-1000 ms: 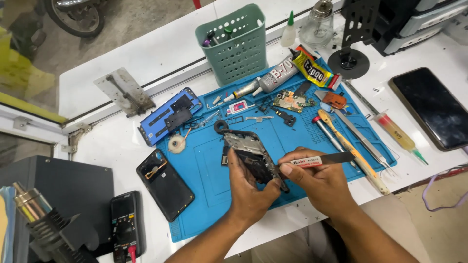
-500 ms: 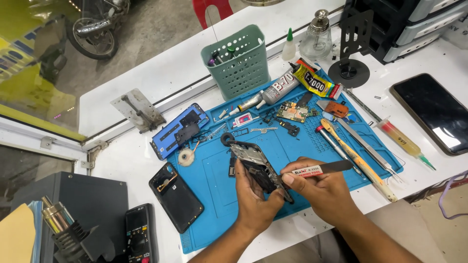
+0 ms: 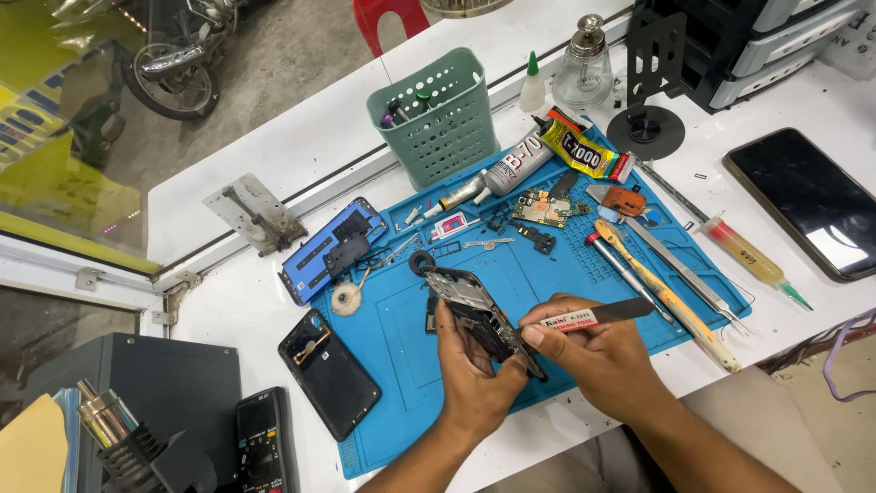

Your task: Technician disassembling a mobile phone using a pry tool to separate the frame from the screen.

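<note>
My left hand (image 3: pixel 476 370) grips an opened phone frame (image 3: pixel 467 303), held tilted over the blue work mat (image 3: pixel 401 347). My right hand (image 3: pixel 598 351) pinches a thin flat metal opening tool (image 3: pixel 602 316) with a white label. Its near end meets the lower end of the phone frame between my thumbs. A small green circuit board (image 3: pixel 543 208) lies on the mat behind.
On the mat lie screwdrivers, tweezers (image 3: pixel 684 274), glue tubes (image 3: pixel 584 148) and small parts. A green basket (image 3: pixel 436 119) stands behind. A black back cover (image 3: pixel 328 372) and blue frame (image 3: pixel 330 248) lie left, a dark phone (image 3: pixel 808 199) and syringe (image 3: pixel 750 262) right, a multimeter (image 3: pixel 265 438) near left.
The head view has shifted, so everything sits a little lower and more to the right in the picture. My hands keep the same hold on the phone frame and the tool.
</note>
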